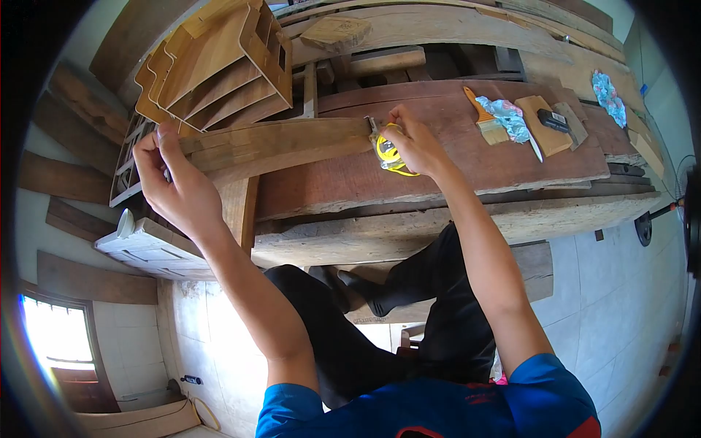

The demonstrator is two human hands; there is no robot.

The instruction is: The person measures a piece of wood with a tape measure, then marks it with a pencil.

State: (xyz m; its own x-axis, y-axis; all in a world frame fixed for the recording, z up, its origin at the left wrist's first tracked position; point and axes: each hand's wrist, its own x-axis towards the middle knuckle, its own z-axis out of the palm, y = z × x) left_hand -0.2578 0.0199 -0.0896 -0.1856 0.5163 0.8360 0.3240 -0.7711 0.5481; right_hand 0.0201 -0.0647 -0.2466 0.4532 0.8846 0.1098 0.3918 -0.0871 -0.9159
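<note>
A long, narrow wooden board (pixel 285 146) spans the space between my hands, above the reddish-brown plank. At its left end, my left hand (pixel 179 179) is closed, thumb and fingers pinched at the board's edge. My right hand (pixel 415 142) grips a tape measure (pixel 388 153) with a clear case and yellow tape inside, against the board's right end. Whether any tape is drawn out along the board is hard to make out.
A wooden tiered desk organizer (pixel 219 73) stands at the back left. On the reddish-brown plank (pixel 328 182) lie a paintbrush (pixel 485 120), a crumpled patterned cloth (pixel 511 117), a small wooden block (pixel 540 120) and a black object (pixel 553 120). A second cloth (pixel 608 95) lies farther right.
</note>
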